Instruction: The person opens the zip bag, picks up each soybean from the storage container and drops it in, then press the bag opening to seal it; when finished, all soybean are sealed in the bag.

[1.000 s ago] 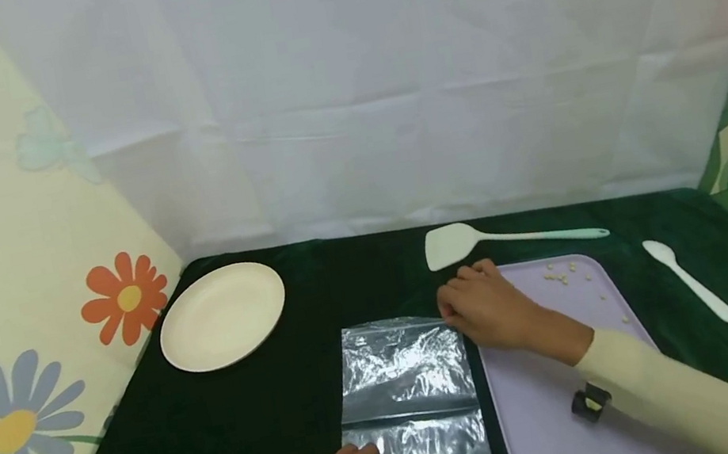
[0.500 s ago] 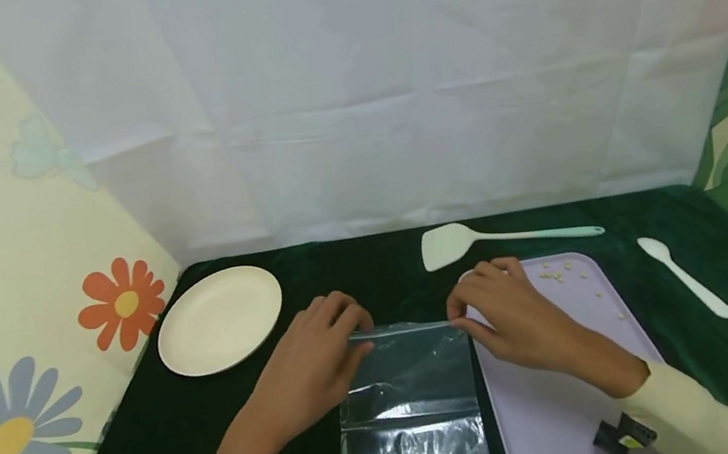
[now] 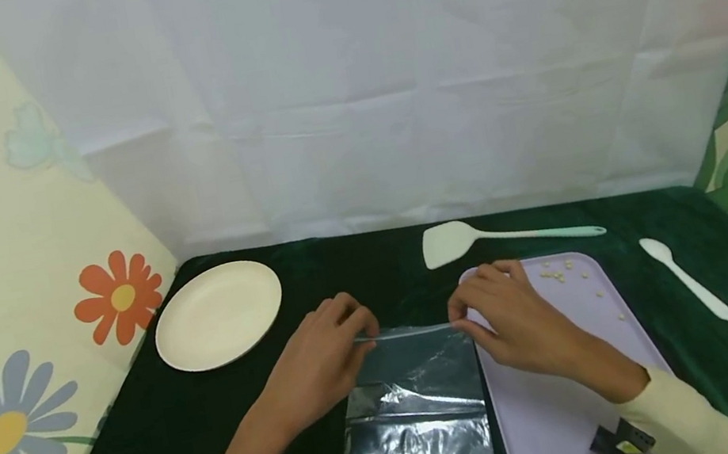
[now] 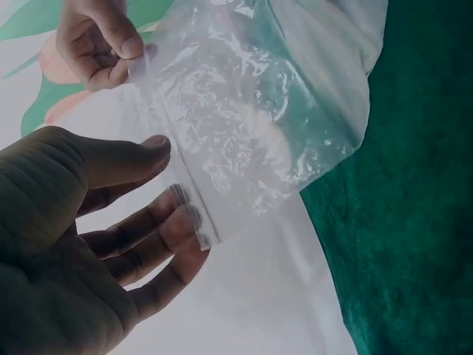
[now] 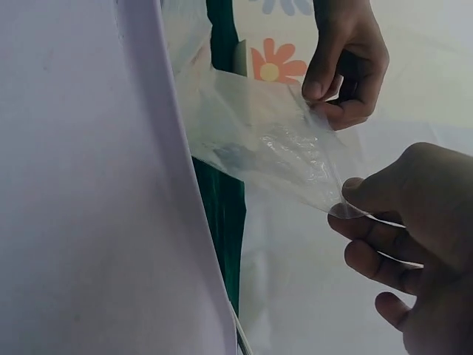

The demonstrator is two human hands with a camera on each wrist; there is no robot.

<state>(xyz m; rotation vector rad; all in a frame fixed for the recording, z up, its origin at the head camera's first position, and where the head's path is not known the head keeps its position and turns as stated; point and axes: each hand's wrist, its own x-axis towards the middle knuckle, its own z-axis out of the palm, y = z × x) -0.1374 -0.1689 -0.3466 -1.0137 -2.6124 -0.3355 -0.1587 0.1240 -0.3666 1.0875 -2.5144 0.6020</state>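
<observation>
A clear plastic zip bag lies on the dark green cloth with its far, zip end raised. In the head view my left hand holds the left corner of that end, and my right hand pinches the right corner. Seen in the left wrist view, the left fingers lie behind the bag's zip strip, with the thumb near its edge. The right wrist view has the right thumb and forefinger pinching the other corner. Between the hands the strip runs nearly straight.
Right of the bag, a lilac tray carries several small pale bits near its far end. A white spatula lies behind it, a white spoon to its right. A white oval plate sits at back left.
My left hand has come up from the bag's near part to its far left corner and taken hold there. The zip end has been lifted; the right hand has stayed at its corner.
</observation>
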